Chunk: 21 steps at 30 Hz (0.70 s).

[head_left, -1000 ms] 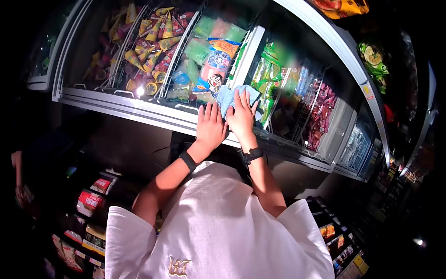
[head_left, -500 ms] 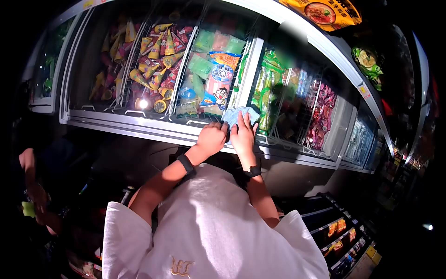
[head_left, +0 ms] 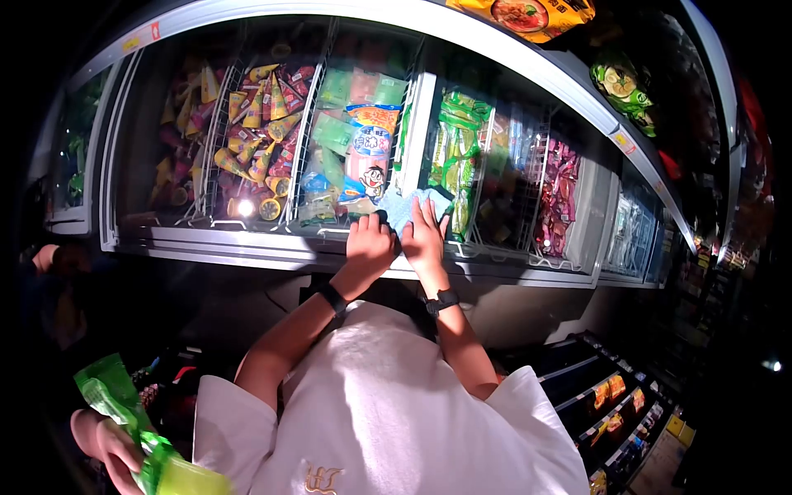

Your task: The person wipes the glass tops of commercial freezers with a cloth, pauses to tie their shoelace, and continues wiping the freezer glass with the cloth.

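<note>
A light blue cloth (head_left: 402,209) lies bunched over the front frame of a chest freezer, where the metal divider meets it. My right hand (head_left: 424,241) presses on it, fingers extended over the cloth and holding it against the frame. Just beside it, my left hand (head_left: 370,246) is closed over the freezer's front edge (head_left: 318,246), fingers bent, their tips close to the cloth's left corner. Each wrist wears a black band. Under the glass behind my hands lies a blue and pink ice-pop bag (head_left: 369,153); green packs (head_left: 459,148) are right of the divider.
Cone ice creams (head_left: 260,124) fill wire baskets on the left, and pink packets (head_left: 558,194) sit on the right. Noodle packages (head_left: 528,16) hang above the far rim. At lower left another person's hand (head_left: 115,450) holds a green package (head_left: 136,421). A snack rack (head_left: 606,412) stands behind me.
The view has shifted, so the freezer appears further left. My left hand sits slightly apart from the cloth. Another person's hand with a green package has come closer at lower left.
</note>
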Motion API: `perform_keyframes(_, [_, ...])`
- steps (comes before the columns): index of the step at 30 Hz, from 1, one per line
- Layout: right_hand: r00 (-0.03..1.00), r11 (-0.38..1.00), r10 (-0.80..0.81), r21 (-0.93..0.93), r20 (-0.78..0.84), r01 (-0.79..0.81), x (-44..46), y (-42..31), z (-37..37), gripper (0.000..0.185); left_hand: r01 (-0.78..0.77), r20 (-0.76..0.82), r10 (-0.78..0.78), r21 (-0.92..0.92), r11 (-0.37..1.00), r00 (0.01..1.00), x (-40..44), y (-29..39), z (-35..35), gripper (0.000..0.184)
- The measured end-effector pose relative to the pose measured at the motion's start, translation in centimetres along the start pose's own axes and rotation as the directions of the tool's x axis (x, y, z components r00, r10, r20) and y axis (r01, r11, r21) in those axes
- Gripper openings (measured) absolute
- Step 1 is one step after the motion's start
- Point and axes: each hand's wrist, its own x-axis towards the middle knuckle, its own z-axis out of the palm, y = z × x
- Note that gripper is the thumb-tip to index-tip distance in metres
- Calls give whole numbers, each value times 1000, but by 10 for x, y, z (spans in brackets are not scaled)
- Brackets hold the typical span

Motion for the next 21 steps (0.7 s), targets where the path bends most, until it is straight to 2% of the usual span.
perform_keyframes(2, [996,999,-53,-9,-77,53,-4,6,3,60,-56,-219,72,80,995,973,-6,-6,8,19])
perform_keyframes(3, [990,997,-83,-21,-114,81,-6,9,4,58,-49,-240,62,59,997,969,-7,-7,8,14])
perform_keyframes(6, [981,994,-108,-13,-162,107,-7,11,9,57,-25,-93,34,96,995,995,-13,-7,11,10])
perform_keyframes(8, [987,997,-75,-23,-138,73,-8,8,9,59,40,-73,-34,90,995,997,-15,-4,13,17])
perform_keyframes(13, [991,997,-70,-44,-114,66,-6,0,4,62,57,-92,-45,132,990,995,-14,-4,15,17])
perform_keyframes(15, [986,995,-95,-35,-137,91,-11,3,4,60,13,-2,-13,214,977,1000,-17,-2,15,15])
perform_keyframes(16, [983,993,-110,-48,-146,104,-9,4,5,59,21,98,-49,266,964,994,-16,1,14,17])
perform_keyframes(18, [979,991,-127,-48,-156,121,-7,4,4,58,45,30,-54,265,963,998,-15,4,13,25])
perform_keyframes(19, [980,992,-129,-32,-153,125,-8,4,3,58,13,50,-28,267,963,998,-17,5,13,34])
perform_keyframes(21, [981,992,-124,-24,-146,122,-9,4,2,58,16,39,-23,158,987,999,-19,9,15,47])
